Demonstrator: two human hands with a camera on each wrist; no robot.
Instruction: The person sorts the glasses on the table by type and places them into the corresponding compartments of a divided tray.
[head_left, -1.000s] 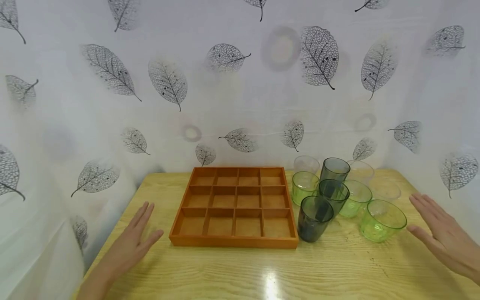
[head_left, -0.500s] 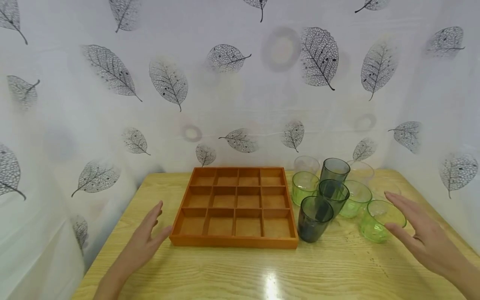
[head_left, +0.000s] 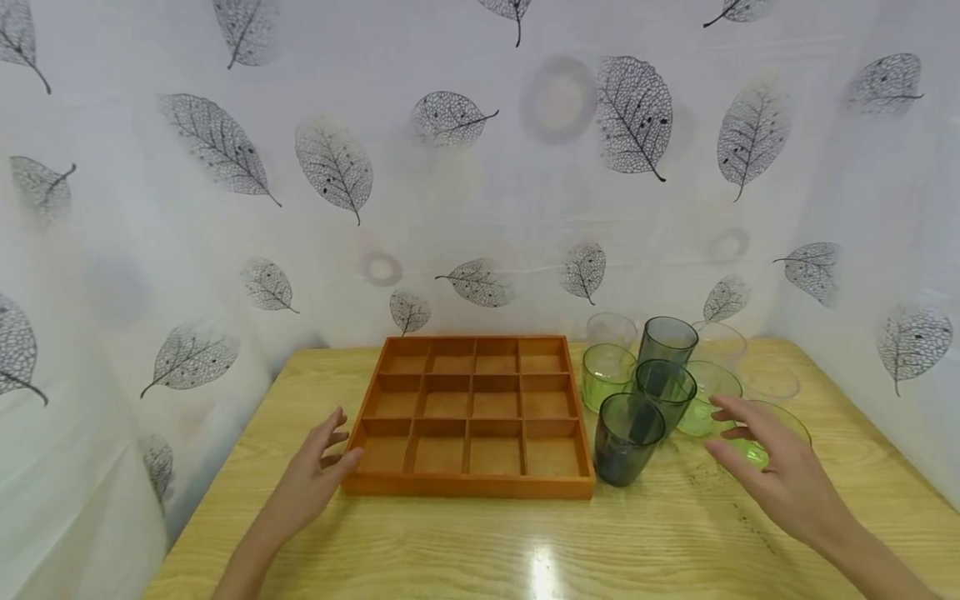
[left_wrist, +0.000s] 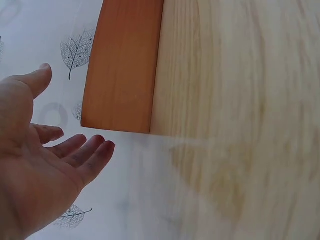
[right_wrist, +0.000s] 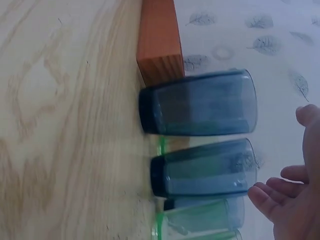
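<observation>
An orange-brown wooden tray (head_left: 467,486), divided into square compartments, lies mid-table. Beside its front left corner, my left hand (head_left: 306,481) hovers with relaxed fingers, holding nothing; the left wrist view shows that hand (left_wrist: 47,170) apart from the tray's side (left_wrist: 122,70). My right hand (head_left: 787,487) is over the glasses right of the tray, fingers loosely bent and nothing between them. It partly hides a green glass (head_left: 791,427). Closest to its fingertips on the left is a dark grey tumbler (head_left: 626,454). In the right wrist view, that tumbler (right_wrist: 205,107) stands upright beside another dark tumbler (right_wrist: 205,172).
Behind the front tumbler stand two more dark tumblers (head_left: 667,340). Green glasses (head_left: 606,383) stand among them, and clear glasses (head_left: 772,379) stand at the back right. A white leaf-print curtain (head_left: 480,183) hangs behind the wooden table (head_left: 420,542).
Both hands have moved inward: the left toward the tray's front left corner, the right leftward over the glasses. The fingers of both hands have bent a little more. Tray and glasses have stayed put.
</observation>
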